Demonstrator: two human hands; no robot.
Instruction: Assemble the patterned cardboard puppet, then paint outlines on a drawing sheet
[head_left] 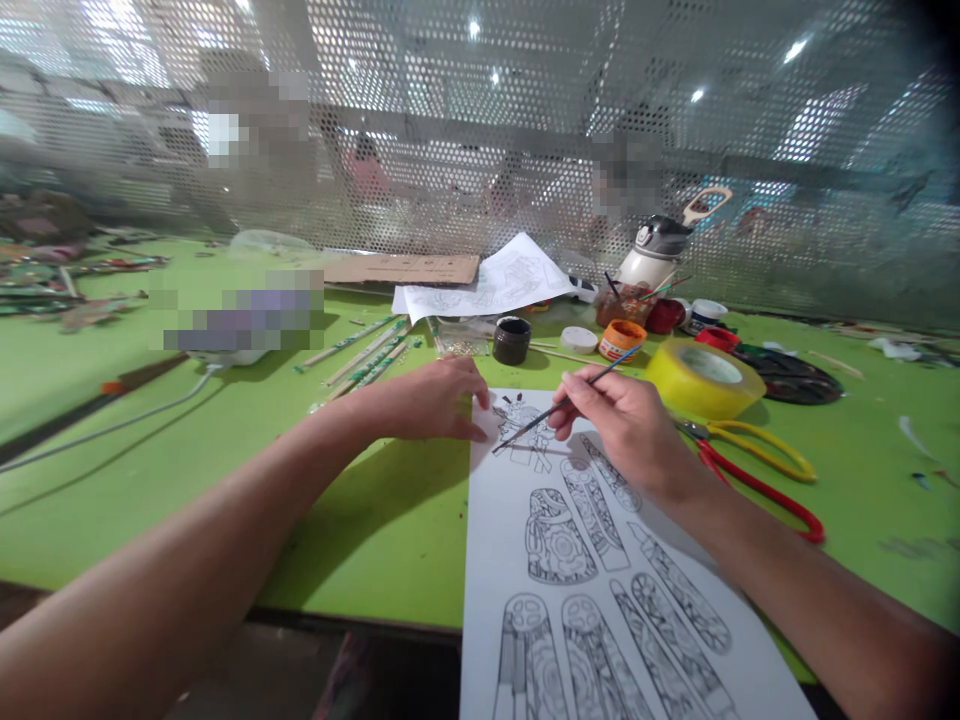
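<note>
My right hand [619, 410] pinches a thin dark paintbrush [540, 418] with a blue end. The brush slants down to the left, its tip at the upper part of a white sheet of paper [491, 560]. Black line drawings of patterned shapes cover the sheet, and a few small spots near its top look dark. My left hand [446, 400] rests at the sheet's upper left edge, thumb and forefinger bent and apart, fingertips at the paper. Whether they press on it I cannot tell. The sheet's lower end reaches past the table's front edge.
Behind the sheet stand a black paint jar [511, 342], an orange paint jar [621, 340] and a white lid [580, 340]. Yellow tape [705, 378] and red-and-yellow-handled scissors [761, 490] lie right. Patterned sticks [375, 358] lie left, before a perforated screen [450, 130].
</note>
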